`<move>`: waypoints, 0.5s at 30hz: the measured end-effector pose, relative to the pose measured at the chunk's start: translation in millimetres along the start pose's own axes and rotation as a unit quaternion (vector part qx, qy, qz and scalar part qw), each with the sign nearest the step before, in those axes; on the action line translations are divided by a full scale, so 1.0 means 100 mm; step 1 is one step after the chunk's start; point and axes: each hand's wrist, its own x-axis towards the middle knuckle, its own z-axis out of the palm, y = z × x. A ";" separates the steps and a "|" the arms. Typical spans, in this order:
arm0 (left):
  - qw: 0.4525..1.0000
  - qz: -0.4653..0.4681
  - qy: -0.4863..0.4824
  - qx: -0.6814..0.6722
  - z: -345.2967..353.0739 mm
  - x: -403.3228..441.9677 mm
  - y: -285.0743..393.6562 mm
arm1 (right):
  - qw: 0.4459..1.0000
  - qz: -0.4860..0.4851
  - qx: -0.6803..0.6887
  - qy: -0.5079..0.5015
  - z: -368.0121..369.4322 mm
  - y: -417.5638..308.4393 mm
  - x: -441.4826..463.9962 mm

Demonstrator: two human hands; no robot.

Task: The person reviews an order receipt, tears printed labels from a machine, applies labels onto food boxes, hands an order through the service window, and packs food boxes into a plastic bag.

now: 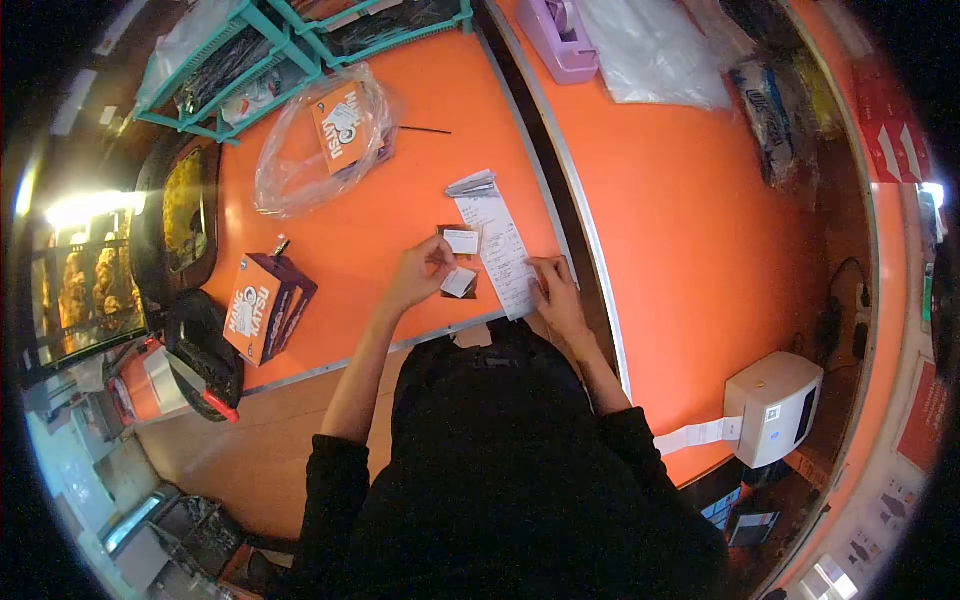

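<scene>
A long printed receipt lies on the orange table, with a small bundle of folded slips at its far end. To its left are two small dark sachets with white labels, an upper sachet and a lower sachet. My left hand is closed in a pinch at the left edges of the sachets; whether something is between its fingertips is hidden. At the right edge of the receipt's near end rests my right hand, its fingers apart and touching the paper or the table beside it.
An orange printed box stands at left; another box sits inside a clear plastic bag. Teal baskets line the back. On the right counter are a receipt printer, a purple tape dispenser and plastic bags.
</scene>
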 end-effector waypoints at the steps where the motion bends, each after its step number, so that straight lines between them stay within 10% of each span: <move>1: 0.999 -0.034 -0.027 -0.025 0.00 0.04 -0.01 | 1.000 0.000 0.000 0.001 0.00 0.01 0.00; 15: 0.977 -0.100 -0.171 0.076 -0.04 0.18 -0.14 | 0.999 0.024 0.021 -0.003 0.03 0.11 0.00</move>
